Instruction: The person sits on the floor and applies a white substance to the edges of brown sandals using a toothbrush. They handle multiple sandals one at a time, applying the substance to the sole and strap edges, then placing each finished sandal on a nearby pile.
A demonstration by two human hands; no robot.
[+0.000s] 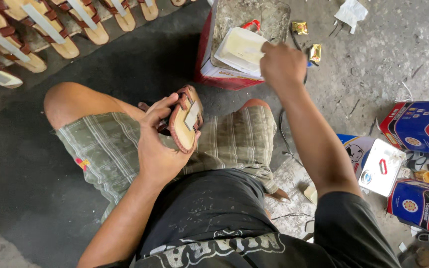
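The left hand (157, 144) grips a tan sandal sole (183, 125) with brown straps over the lap, fingers wrapped round its edge. The right hand (282, 63) is clenched on a small tool at a pale glue container (240, 48) on a red tin (214, 74). Best to load lightly and keep the sole steady and level
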